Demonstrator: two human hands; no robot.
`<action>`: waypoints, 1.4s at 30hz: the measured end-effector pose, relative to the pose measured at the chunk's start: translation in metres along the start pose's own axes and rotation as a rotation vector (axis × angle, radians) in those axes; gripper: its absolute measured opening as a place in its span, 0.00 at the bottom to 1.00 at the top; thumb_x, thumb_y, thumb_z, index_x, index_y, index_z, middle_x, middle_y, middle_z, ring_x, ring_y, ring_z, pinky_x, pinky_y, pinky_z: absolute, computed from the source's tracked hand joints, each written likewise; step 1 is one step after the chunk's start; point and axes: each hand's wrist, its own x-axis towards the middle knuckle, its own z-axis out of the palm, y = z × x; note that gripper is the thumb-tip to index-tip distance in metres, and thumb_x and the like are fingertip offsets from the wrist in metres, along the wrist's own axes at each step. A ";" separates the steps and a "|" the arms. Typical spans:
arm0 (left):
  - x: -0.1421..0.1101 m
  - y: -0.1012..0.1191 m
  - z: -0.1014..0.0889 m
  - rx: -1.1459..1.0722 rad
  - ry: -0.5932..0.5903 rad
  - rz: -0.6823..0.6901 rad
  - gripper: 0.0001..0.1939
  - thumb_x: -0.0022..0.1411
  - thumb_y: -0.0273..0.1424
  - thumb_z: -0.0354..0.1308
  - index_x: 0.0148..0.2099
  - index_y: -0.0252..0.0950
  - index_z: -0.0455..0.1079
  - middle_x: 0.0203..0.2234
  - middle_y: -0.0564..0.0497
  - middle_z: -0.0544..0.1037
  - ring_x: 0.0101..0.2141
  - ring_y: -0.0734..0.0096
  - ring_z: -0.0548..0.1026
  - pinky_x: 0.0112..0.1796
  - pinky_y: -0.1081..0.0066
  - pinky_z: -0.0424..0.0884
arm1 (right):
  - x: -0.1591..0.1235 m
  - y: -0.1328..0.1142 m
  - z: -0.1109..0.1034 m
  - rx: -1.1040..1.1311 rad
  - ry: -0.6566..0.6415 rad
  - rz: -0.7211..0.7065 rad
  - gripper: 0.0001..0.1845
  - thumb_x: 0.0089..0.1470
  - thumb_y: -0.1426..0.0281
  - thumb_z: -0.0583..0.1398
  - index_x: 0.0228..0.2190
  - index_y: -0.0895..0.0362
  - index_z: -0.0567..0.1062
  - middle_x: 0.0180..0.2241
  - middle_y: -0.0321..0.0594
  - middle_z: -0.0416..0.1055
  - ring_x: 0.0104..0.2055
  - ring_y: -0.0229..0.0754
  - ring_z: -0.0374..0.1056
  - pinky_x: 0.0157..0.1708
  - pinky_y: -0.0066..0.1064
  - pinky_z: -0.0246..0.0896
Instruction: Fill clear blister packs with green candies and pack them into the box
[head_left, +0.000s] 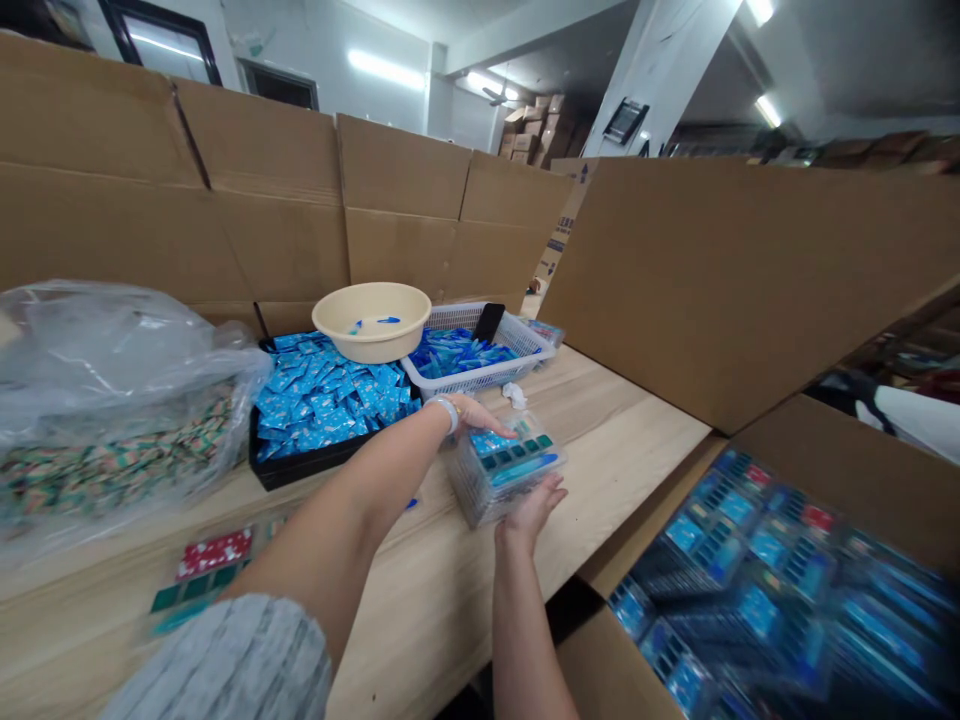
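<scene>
My left hand (478,415) rests on the top edge of a clear plastic blister pack (501,470) holding blue-and-teal packets. My right hand (534,510) supports the pack's lower edge, so the pack is held between both hands just above the wooden table (450,600). A white band (444,412) circles my left wrist. A grey sleeve (232,660) covers my left upper arm. Part of the pack is hidden by my fingers.
Blue sachets fill a black tray (315,465) and a white plastic basket (480,350). A beige bowl (372,322) sits on the tray's far edge. A clear bag (105,400) of packets lies left. An open carton (772,590) of blue packs stands right, beyond flattened cardboard walls (720,280).
</scene>
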 end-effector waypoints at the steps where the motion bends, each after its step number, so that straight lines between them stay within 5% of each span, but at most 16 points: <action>1: -0.006 0.003 -0.004 -0.010 0.003 -0.019 0.24 0.27 0.28 0.69 0.33 0.36 0.68 0.35 0.46 0.75 0.43 0.55 0.68 0.41 0.57 0.63 | -0.006 -0.004 -0.011 0.000 0.043 0.025 0.35 0.51 0.55 0.24 0.53 0.62 0.17 0.59 0.51 0.37 0.59 0.45 0.42 0.51 0.46 0.51; 3: -0.031 0.003 -0.008 -0.102 0.052 0.035 0.23 0.33 0.28 0.67 0.36 0.32 0.68 0.41 0.42 0.72 0.46 0.55 0.65 0.45 0.59 0.59 | -0.026 -0.014 -0.032 -0.026 0.132 -0.041 0.35 0.53 0.54 0.30 0.56 0.61 0.27 0.60 0.50 0.33 0.60 0.47 0.36 0.53 0.47 0.46; 6: -0.095 -0.018 0.004 -0.261 0.222 0.217 0.20 0.50 0.29 0.58 0.46 0.33 0.64 0.49 0.43 0.66 0.49 0.65 0.63 0.48 0.68 0.57 | -0.075 -0.034 -0.044 0.010 0.130 -0.476 0.31 0.55 0.60 0.39 0.57 0.57 0.35 0.59 0.47 0.38 0.60 0.48 0.39 0.54 0.46 0.43; 8: -0.146 -0.043 0.021 -0.349 0.255 0.191 0.18 0.57 0.35 0.49 0.49 0.34 0.62 0.46 0.43 0.69 0.44 0.67 0.68 0.43 0.68 0.63 | -0.111 -0.043 -0.032 0.052 -0.110 -0.748 0.29 0.55 0.63 0.42 0.57 0.54 0.40 0.58 0.45 0.45 0.58 0.47 0.45 0.53 0.46 0.45; 10: -0.196 -0.070 0.035 -0.642 0.195 0.135 0.25 0.59 0.46 0.39 0.47 0.33 0.64 0.44 0.42 0.69 0.43 0.65 0.69 0.43 0.66 0.64 | -0.143 -0.041 -0.005 0.014 -0.520 -1.007 0.27 0.54 0.65 0.44 0.56 0.52 0.47 0.56 0.43 0.49 0.57 0.48 0.47 0.53 0.47 0.44; 12: -0.248 -0.095 0.034 -0.766 0.268 0.130 0.33 0.57 0.52 0.31 0.47 0.34 0.65 0.45 0.42 0.69 0.45 0.64 0.68 0.43 0.64 0.64 | -0.170 -0.025 0.028 -0.073 -0.902 -1.256 0.27 0.53 0.64 0.46 0.55 0.51 0.52 0.56 0.42 0.52 0.56 0.49 0.48 0.54 0.49 0.39; 14: -0.310 -0.119 0.021 -0.784 0.390 0.136 0.35 0.55 0.53 0.30 0.49 0.36 0.64 0.47 0.44 0.67 0.47 0.64 0.66 0.45 0.64 0.62 | -0.190 -0.002 0.058 -0.169 -1.055 -1.373 0.27 0.52 0.63 0.48 0.54 0.53 0.55 0.54 0.45 0.55 0.55 0.50 0.51 0.53 0.52 0.37; 18: -0.437 -0.179 0.000 -0.449 0.748 -0.049 0.23 0.55 0.46 0.46 0.47 0.40 0.66 0.48 0.48 0.67 0.49 0.64 0.63 0.49 0.64 0.57 | -0.223 0.037 0.089 -0.323 -1.005 -1.315 0.22 0.52 0.63 0.49 0.49 0.58 0.63 0.46 0.50 0.65 0.48 0.50 0.59 0.48 0.48 0.50; 20: -0.480 -0.218 -0.003 -0.054 1.010 -0.232 0.19 0.51 0.42 0.53 0.45 0.42 0.68 0.45 0.48 0.70 0.46 0.62 0.66 0.49 0.63 0.57 | -0.246 0.047 0.091 -0.369 -1.095 -1.355 0.19 0.53 0.65 0.49 0.44 0.57 0.67 0.41 0.48 0.68 0.44 0.48 0.61 0.44 0.44 0.55; 22: -0.502 -0.255 -0.001 0.289 1.094 -0.302 0.17 0.51 0.38 0.53 0.44 0.42 0.68 0.45 0.48 0.69 0.48 0.60 0.63 0.50 0.63 0.54 | -0.270 0.055 0.091 -0.409 -1.167 -1.420 0.17 0.52 0.68 0.49 0.43 0.57 0.69 0.41 0.48 0.68 0.43 0.48 0.61 0.43 0.43 0.56; 26: -0.509 -0.290 0.010 0.637 1.048 -0.356 0.12 0.53 0.31 0.50 0.40 0.45 0.69 0.42 0.50 0.70 0.45 0.59 0.63 0.48 0.61 0.55 | -0.295 0.063 0.097 -0.477 -1.021 -1.446 0.20 0.51 0.68 0.50 0.47 0.58 0.65 0.50 0.50 0.60 0.51 0.51 0.54 0.47 0.47 0.49; 30: -0.491 -0.278 0.010 0.678 0.998 -0.260 0.09 0.53 0.30 0.49 0.35 0.41 0.69 0.35 0.49 0.70 0.40 0.62 0.65 0.44 0.61 0.58 | -0.273 0.062 0.112 -0.499 -0.801 -1.214 0.24 0.48 0.64 0.53 0.47 0.59 0.64 0.51 0.51 0.57 0.54 0.56 0.49 0.49 0.52 0.42; 33: -0.450 -0.255 -0.023 0.488 1.054 -0.120 0.15 0.53 0.31 0.50 0.45 0.37 0.65 0.42 0.45 0.68 0.45 0.63 0.62 0.47 0.63 0.57 | -0.249 0.051 0.127 -0.435 -0.795 -0.775 0.21 0.47 0.61 0.52 0.42 0.60 0.67 0.44 0.54 0.65 0.50 0.54 0.55 0.47 0.46 0.49; 35: -0.413 -0.239 -0.055 0.193 1.045 -0.278 0.17 0.53 0.30 0.50 0.45 0.31 0.65 0.40 0.42 0.70 0.45 0.62 0.64 0.44 0.66 0.59 | -0.241 0.043 0.138 -0.408 -0.837 -0.545 0.15 0.46 0.62 0.52 0.33 0.58 0.70 0.33 0.51 0.69 0.45 0.52 0.61 0.42 0.42 0.54; 38: -0.369 -0.217 -0.094 0.086 0.939 -0.344 0.12 0.51 0.28 0.52 0.37 0.26 0.69 0.32 0.40 0.73 0.37 0.61 0.70 0.36 0.69 0.64 | -0.238 0.036 0.148 -0.369 -0.873 -0.439 0.10 0.43 0.63 0.54 0.21 0.56 0.69 0.24 0.45 0.69 0.38 0.49 0.65 0.37 0.37 0.58; 42: -0.356 -0.198 -0.095 0.037 0.736 -0.268 0.13 0.52 0.33 0.51 0.35 0.30 0.70 0.31 0.45 0.75 0.32 0.66 0.71 0.31 0.72 0.65 | -0.230 0.029 0.131 -0.243 -0.839 -0.329 0.12 0.44 0.62 0.53 0.27 0.58 0.68 0.28 0.42 0.70 0.33 0.43 0.67 0.33 0.32 0.61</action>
